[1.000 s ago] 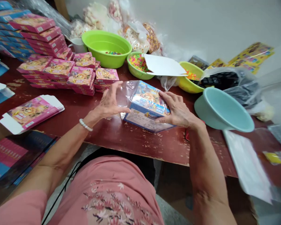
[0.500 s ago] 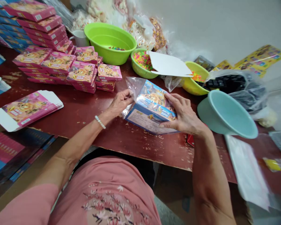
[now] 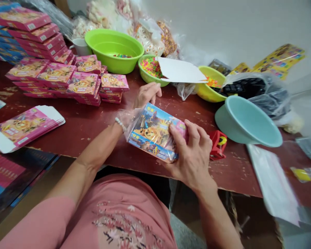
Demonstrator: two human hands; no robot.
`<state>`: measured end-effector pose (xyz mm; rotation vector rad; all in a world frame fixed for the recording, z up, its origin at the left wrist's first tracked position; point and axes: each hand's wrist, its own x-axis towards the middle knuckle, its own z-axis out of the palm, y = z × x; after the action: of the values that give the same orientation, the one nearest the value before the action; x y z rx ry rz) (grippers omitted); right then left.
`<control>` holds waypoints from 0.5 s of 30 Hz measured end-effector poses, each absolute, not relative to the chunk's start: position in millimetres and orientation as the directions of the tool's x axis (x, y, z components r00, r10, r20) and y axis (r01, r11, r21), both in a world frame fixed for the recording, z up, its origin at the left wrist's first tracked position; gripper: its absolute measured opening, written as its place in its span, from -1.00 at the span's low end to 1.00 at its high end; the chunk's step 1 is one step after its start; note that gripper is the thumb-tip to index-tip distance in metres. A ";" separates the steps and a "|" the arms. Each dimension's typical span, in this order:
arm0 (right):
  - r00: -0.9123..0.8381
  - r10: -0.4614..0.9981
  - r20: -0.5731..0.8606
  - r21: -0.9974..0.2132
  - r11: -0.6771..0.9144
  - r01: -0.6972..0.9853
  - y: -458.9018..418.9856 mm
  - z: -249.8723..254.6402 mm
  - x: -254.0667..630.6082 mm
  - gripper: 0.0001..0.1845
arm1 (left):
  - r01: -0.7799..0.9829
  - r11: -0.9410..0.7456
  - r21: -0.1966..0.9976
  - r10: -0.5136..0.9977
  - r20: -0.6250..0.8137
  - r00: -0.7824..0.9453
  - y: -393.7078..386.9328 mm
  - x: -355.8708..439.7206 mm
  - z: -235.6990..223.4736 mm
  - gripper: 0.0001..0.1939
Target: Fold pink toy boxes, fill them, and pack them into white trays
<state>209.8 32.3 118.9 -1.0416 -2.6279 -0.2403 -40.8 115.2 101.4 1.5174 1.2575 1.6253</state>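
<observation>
My right hand (image 3: 191, 157) now grips the bagged blue box (image 3: 154, 133) alone, lifted near the worktop (image 3: 93, 124) edge; my left hand (image 3: 147, 94) has let go, loosely curled, empty, farther back.

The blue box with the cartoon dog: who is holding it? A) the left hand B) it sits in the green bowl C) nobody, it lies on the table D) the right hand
D: the right hand has its grip around the blue box, which is wrapped in a clear bag, while the left hand is up past it toward the small green basket of colourful bits.
</observation>
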 end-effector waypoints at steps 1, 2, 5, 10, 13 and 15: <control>-0.662 0.650 0.373 0.057 0.696 0.716 19.4 104.2 209.6 0.09 | 0.199 -0.382 0.903 0.895 0.415 -0.165 115.3 -41.8 104.4 -0.53; -0.641 0.650 0.408 0.069 0.678 0.732 7.3 87.4 209.6 0.03 | 0.209 -0.366 0.907 0.904 0.400 -0.153 114.7 -43.6 105.3 -0.54; -0.616 0.604 0.505 0.096 0.670 0.736 -21.8 37.4 212.2 -0.05 | 0.283 -0.328 0.901 0.916 0.377 -0.138 105.4 -60.1 95.1 -0.59; -0.543 0.573 0.614 -0.052 0.716 0.696 -30.1 18.8 233.7 0.08 | 0.239 -0.195 0.951 0.840 0.288 -0.461 65.4 -113.6 48.4 -0.76; -0.237 0.759 0.606 -0.461 0.578 0.673 1.3 39.8 250.2 -0.06 | 0.135 -0.050 0.990 0.870 0.110 -0.481 42.1 -120.2 16.9 -0.66; -0.093 0.919 0.384 -0.738 0.366 0.568 30.5 52.7 251.6 -0.35 | 0.075 -0.001 0.997 0.912 0.032 -0.409 34.1 -105.0 1.6 -0.49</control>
<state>251.6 30.5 52.7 -1.3103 -1.7763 0.5191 -105.0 34.1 1.6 1.0471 1.5651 1.4926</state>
